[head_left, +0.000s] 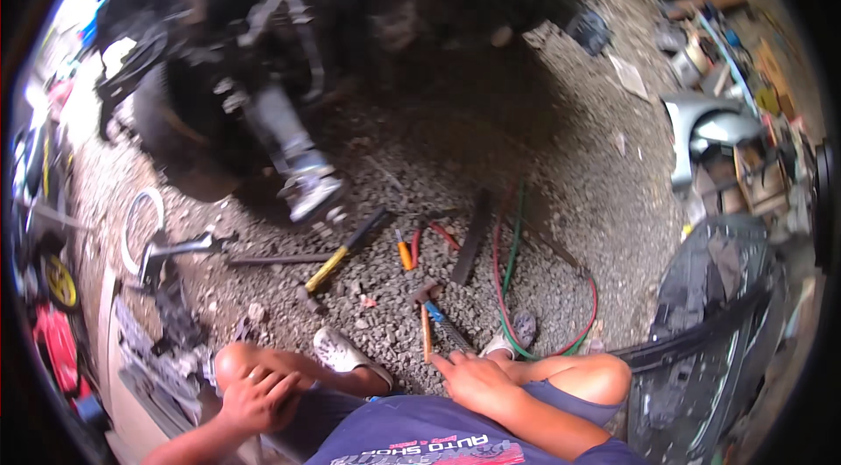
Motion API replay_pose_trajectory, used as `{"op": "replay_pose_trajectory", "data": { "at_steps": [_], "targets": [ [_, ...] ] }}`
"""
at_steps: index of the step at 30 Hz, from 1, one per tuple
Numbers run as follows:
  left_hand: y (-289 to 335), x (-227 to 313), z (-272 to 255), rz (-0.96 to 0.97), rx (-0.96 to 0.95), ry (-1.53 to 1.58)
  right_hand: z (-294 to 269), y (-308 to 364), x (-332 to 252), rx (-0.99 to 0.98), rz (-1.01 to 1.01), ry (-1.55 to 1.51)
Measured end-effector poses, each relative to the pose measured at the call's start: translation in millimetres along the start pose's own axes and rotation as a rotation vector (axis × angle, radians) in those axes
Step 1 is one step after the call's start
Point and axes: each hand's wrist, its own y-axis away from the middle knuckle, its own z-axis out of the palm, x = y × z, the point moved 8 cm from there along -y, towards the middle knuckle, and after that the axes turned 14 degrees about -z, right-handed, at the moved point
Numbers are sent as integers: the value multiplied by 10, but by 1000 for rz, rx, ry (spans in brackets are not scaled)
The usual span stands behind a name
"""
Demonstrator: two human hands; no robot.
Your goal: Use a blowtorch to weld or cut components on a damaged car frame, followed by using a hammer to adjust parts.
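Note:
My left hand (pixel 258 397) lies over my bent left knee, its fingers loosely spread and holding nothing. Across my right thigh rests my right hand (pixel 477 383), fingers stretched toward the middle. Its fingertips are close to the lower end of a thin wooden handle (pixel 427 334); whether they touch it I cannot tell. Beside that handle a hammer with a blue grip (pixel 448 325) lies on the gravel. Further out are a yellow-handled screwdriver (pixel 404 253), red-handled pliers (pixel 443 236), a dark flat bar (pixel 474 237) and a long tool with a yellow-and-black handle (pixel 343 255).
A partly dismantled vehicle with a tire (pixel 180 137) and a metal suspension part (pixel 285 132) looms ahead. Red and green hoses (pixel 594 299) loop across the gravel at right. A dark car panel (pixel 710 290) and a silver fender (pixel 688 137) lie farther right; a red object (pixel 57 347) is far left.

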Motion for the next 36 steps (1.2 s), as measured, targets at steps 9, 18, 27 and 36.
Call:
{"op": "replay_pose_trajectory", "data": {
  "at_steps": [9,18,27,36],
  "targets": [
    [-781,43,-5,-33,-197,51,-119,-285,505,-271,108,-433],
    [-1036,540,-401,-50,-565,105,-54,71,423,-399,188,-690],
    [-855,1840,-1474,-317,-752,-117,-2197,2179,195,144,207,-835],
    [-1611,2734,-3585,-628,-537,152,-3225,5598,1960,-77,872,-201]
  ]
}}
